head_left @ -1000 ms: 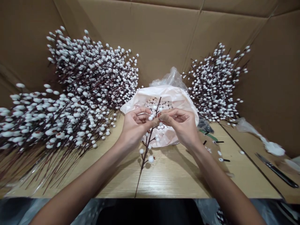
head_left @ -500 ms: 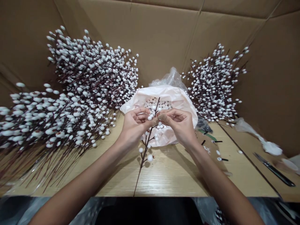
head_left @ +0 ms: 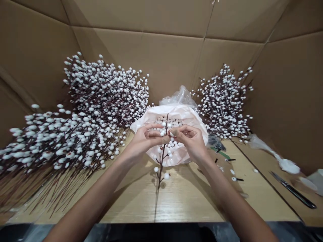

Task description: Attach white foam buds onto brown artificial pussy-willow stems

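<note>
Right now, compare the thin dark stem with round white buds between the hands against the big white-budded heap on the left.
The single stem stands nearly upright, pinched by the left hand and right hand; the heap of stems lies on the wood-grain table. The single stem has few, spaced buds; the heap's buds crowd densely. Both show dark stems and round white buds.

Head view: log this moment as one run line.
left hand: on artificial pussy willow stem | right hand: on same stem | behind: pink plastic bag of white balls
</note>
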